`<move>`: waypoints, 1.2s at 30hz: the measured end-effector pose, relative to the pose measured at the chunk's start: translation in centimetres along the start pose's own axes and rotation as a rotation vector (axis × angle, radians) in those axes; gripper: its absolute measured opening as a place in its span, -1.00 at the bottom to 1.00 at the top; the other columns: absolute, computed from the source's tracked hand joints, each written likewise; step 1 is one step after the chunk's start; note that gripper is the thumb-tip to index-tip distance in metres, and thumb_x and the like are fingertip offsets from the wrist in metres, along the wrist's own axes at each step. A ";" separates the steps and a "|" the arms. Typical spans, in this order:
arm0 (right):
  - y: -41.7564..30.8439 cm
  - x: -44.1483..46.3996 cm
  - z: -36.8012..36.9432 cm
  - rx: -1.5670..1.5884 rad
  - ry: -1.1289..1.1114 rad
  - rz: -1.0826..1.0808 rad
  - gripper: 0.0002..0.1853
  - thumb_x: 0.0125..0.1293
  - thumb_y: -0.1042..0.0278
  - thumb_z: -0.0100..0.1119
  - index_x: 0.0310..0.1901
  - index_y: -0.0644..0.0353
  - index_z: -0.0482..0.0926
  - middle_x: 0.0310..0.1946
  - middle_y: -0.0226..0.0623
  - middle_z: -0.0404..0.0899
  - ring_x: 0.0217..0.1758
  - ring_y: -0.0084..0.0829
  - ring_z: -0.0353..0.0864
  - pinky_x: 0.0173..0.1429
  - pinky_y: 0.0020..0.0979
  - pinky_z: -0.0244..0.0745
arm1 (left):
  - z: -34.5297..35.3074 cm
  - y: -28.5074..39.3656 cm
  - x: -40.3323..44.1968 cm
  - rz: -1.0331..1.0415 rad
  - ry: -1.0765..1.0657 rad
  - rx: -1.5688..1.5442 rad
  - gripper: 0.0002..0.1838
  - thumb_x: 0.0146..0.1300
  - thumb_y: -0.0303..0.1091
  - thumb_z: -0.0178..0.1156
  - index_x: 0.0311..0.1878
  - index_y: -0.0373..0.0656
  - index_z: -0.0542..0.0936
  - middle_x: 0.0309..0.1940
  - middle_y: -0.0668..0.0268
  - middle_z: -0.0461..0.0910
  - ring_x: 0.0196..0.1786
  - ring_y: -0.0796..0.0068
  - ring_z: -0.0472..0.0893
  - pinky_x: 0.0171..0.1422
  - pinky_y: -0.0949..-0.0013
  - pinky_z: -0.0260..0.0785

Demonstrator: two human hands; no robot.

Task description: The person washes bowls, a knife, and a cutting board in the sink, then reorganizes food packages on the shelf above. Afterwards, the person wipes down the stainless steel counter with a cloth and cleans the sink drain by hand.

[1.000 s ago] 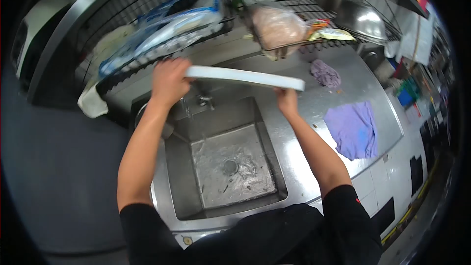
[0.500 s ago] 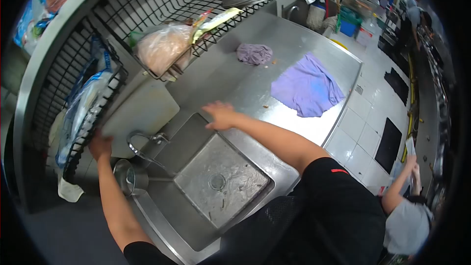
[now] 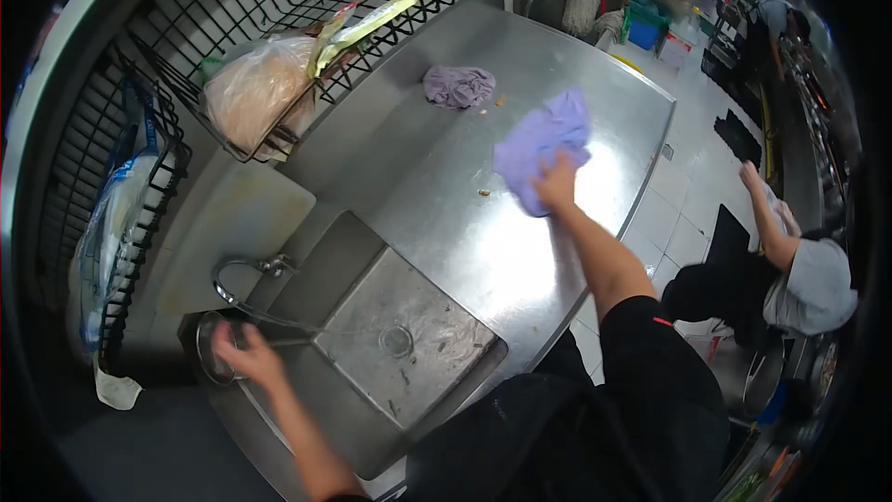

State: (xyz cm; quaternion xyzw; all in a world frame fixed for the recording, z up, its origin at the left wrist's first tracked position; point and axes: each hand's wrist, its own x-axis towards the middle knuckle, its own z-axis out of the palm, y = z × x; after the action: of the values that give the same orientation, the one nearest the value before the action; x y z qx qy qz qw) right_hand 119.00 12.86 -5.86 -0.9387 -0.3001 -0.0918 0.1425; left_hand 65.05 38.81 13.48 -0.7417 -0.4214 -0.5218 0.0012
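**Purple cloth covered by the right hand on the steel counter; left hand held open by the sink**

The wide steel counter [image 3: 390, 158] is crossed at its outer side by the right arm, which is stretched forward, nearly straight. The right hand [image 3: 556, 181] is laid palm down on the purple cloth [image 3: 544, 144], near the counter's outer edge. The cloth is rumpled under and around the fingers; whether it is pinched or only pressed cannot be told. The left arm is extended forward, with the left hand [image 3: 249, 355] raised over the metal pot [image 3: 212, 349] at the sink's corner. Its fingers are spread, nothing is seen gripped, and it is slightly blurred; contact with the pot cannot be told.

One sink basin [image 3: 409, 335] is set into the steel beside the counter. Two wire baskets are seen: in the upper basket [image 3: 223, 0], a clear bag of pale brown food [image 3: 260, 93] is held, with a yellow-green packet [image 3: 372, 28] beside it; in the left basket [image 3: 153, 214], blue-and-white plastic packaging [image 3: 121, 214] is held. At least two other people are seen at the right, the nearer person [image 3: 808, 284] in a light shirt. One cutting board [image 3: 232, 223] is stood behind the one curved faucet [image 3: 223, 284]. Two cloths are counted, the second being a crumpled mauve cloth [image 3: 459, 86] farther back. One round drain [image 3: 396, 342] is seen in the basin, surrounded by several dark scraps. At least two small brownish bits [image 3: 483, 192] are scattered on the counter.
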 end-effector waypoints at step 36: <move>-48.4 -10.0 -7.0 0.940 -0.546 -1.216 -0.39 -0.21 0.39 0.39 -0.01 0.14 0.42 -0.22 -0.07 0.57 -0.11 -0.15 0.57 -0.04 -0.27 0.46 | 6.2 -4.7 -2.3 -0.705 -0.390 -0.523 -0.61 -0.06 -0.52 0.17 -0.08 -0.15 0.42 -0.11 0.24 0.51 -0.12 0.31 0.54 -0.09 0.32 0.38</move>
State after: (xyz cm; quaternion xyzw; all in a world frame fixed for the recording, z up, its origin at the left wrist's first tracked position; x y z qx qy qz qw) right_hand 81.82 43.01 8.41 -0.4433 -0.7885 0.2143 0.3686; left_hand 66.68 43.13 6.84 -0.6131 -0.4943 -0.4300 -0.4414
